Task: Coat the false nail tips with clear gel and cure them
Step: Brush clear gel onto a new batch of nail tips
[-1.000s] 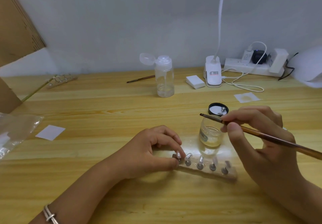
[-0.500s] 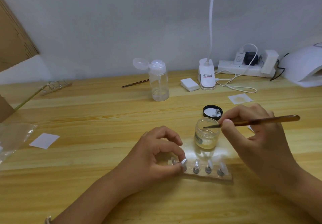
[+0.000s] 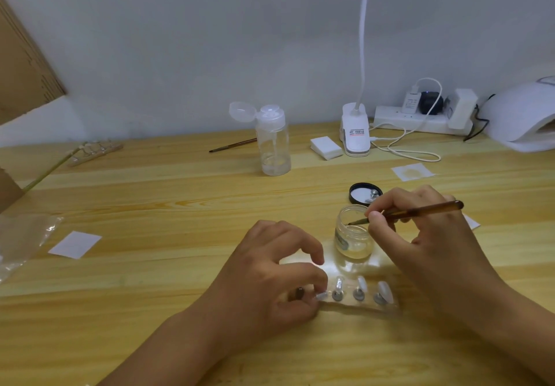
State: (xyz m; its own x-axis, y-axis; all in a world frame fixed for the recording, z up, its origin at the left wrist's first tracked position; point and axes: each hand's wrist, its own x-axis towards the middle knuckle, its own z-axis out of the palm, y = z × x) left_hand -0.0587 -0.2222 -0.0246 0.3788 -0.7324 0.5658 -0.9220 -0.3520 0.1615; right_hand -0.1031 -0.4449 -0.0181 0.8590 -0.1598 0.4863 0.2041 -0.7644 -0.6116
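at the near edge of the table, the false nail tips (image 3: 362, 285) stand in a row on a clear holder strip (image 3: 360, 306) whose long axis runs left to right across the person's front. just behind the row stands the open gel jar (image 3: 353, 235), close to the strip. the right hand (image 3: 426, 235) pinches the brush (image 3: 420, 211) between thumb and fingers like a pen, handle pointing away to the right, bristle end inside the jar's mouth. the left hand (image 3: 270, 280) curls over the strip's left end, thumb and forefinger pinching there, either on the leftmost tip or on the strip itself; i cannot tell which.

what the next move turns on, as i judge it: the tips lie nearer the person than the jar, so the loaded brush has to lift clear of the rim and come back toward the body. the right hand is nearer the row's right end, the left hand steadies the other. the white curing lamp (image 3: 522, 115) sits well apart at the far right.
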